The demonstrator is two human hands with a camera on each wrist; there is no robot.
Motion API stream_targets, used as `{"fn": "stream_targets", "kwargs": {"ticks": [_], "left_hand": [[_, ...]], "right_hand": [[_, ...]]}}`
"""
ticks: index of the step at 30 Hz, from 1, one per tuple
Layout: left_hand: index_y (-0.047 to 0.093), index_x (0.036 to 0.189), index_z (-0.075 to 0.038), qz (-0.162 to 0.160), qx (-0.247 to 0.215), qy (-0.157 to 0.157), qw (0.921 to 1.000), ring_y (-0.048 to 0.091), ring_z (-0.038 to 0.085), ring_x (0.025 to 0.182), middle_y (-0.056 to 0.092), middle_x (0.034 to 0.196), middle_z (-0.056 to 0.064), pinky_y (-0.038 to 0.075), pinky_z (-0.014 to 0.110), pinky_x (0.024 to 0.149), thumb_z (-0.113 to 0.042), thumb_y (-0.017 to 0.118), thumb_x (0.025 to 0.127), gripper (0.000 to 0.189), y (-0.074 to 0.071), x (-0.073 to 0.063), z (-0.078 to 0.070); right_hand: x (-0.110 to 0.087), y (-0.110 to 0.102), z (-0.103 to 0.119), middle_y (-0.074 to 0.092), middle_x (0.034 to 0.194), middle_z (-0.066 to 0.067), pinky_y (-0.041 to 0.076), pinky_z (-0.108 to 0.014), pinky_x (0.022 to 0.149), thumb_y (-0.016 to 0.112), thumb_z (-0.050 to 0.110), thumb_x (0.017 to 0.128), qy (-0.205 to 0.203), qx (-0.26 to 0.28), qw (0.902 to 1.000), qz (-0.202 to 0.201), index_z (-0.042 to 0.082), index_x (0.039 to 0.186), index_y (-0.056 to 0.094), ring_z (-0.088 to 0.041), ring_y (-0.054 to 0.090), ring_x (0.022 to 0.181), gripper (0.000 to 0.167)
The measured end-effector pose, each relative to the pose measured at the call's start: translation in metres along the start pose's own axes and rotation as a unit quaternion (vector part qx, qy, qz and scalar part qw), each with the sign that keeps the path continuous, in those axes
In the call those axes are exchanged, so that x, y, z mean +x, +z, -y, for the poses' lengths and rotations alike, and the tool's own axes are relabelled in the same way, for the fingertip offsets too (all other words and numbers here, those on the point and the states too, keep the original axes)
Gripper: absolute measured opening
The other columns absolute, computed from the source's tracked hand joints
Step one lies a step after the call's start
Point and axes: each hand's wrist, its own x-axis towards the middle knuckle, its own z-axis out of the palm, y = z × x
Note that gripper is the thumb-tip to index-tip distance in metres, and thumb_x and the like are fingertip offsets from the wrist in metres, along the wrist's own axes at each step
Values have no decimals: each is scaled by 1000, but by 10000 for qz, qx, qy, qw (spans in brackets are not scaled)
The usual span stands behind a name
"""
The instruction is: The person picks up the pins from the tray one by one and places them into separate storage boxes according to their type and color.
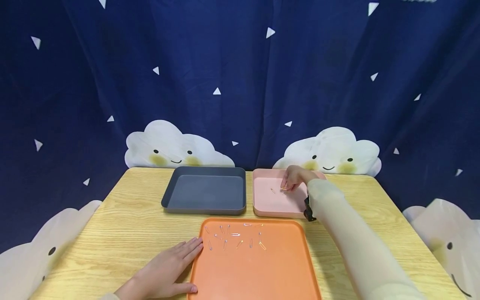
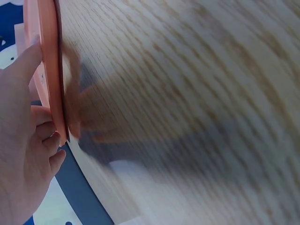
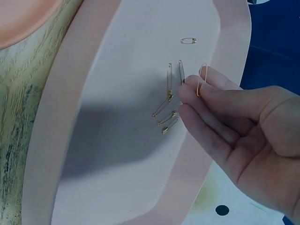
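Note:
My right hand (image 1: 295, 176) is over the pink tray (image 1: 275, 205), pinching a gold safety pin (image 3: 198, 88) between thumb and fingertips. Below those fingers, several gold safety pins (image 3: 169, 80) lie on the pink tray's floor, one (image 3: 188, 41) apart from the others. My left hand (image 1: 165, 266) lies at the left edge of the orange tray (image 1: 255, 275), fingertips and thumb touching its rim. Silver safety pins (image 1: 235, 234) and a few gold ones (image 1: 262, 246) are scattered over the orange tray's far part.
A dark grey tray (image 1: 210, 193) stands left of the pink one, behind the orange tray. All three are on a wooden table (image 1: 123, 221). A dark blue curtain (image 1: 240, 62) with clouds and white triangles hangs behind the table and at its sides.

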Motion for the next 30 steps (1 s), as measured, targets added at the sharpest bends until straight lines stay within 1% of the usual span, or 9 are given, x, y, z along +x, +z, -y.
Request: {"fn": "stream_targets", "kwargs": {"ticks": [4,7,10,14,17,21,24,26,30], "left_hand": [[42,144,-3,-65,9,48,10000,47,26,136,44,150,13,48,42,103,-72,38,88,89,1,1,-1],[43,143,-2,-109,47,79,9999,48,26,136,45,150,14,49,41,103,-72,39,88,89,1,1,0],[43,143,-2,-111,82,81,9999,48,26,136,45,150,14,48,41,104,-73,38,88,90,2,2,0],[43,143,-3,-87,85,45,9999,47,25,136,45,150,13,48,41,104,-73,38,88,90,2,2,0],[43,143,-3,-121,86,63,9999,48,25,136,45,150,13,48,40,104,-73,38,87,90,2,2,0],[43,144,-3,-29,16,68,10000,47,26,136,44,150,13,48,41,104,-73,38,88,90,2,3,-2],[42,144,-2,50,-59,43,10000,47,26,136,44,150,14,48,42,104,-73,38,88,90,2,2,-2],[43,143,-2,-14,-36,52,10000,47,26,136,45,150,14,48,42,104,-72,39,88,90,2,2,-2],[47,140,-1,-407,211,186,9988,50,27,133,48,147,15,49,41,102,-71,42,88,88,4,1,0]], "right_hand": [[4,2,-2,72,80,-3,56,-21,75,59,-11,85,28,-87,9999,125,-13,109,65,-6,60,70,25],[7,3,-4,72,80,0,54,-19,72,61,-10,84,-57,-154,9997,166,-11,108,68,-5,59,71,24],[8,4,-5,74,83,-3,56,-21,74,63,-8,84,-146,-215,9995,151,-11,107,68,-5,60,73,24],[8,5,-6,76,91,-11,58,-27,78,64,-7,84,-235,-316,9992,73,-11,108,67,-5,62,72,24],[4,7,-6,75,92,-11,59,-28,78,65,-4,84,-352,-341,9987,-124,-11,107,67,-5,61,70,23],[-7,14,-6,74,90,-12,59,-28,74,64,-3,84,-837,-29,9956,-419,-12,107,66,-6,61,68,25],[-17,25,-5,73,92,-20,58,-30,72,64,-3,84,-1398,352,9878,-596,-14,108,65,-8,65,70,27],[-24,34,-2,73,93,-23,59,-30,71,65,-2,83,-1729,596,9802,-765,-14,107,65,-10,68,71,27],[-42,57,7,75,88,-18,56,-21,66,69,-1,81,-2059,722,9682,-1226,-9,101,70,-4,66,70,22]]}}
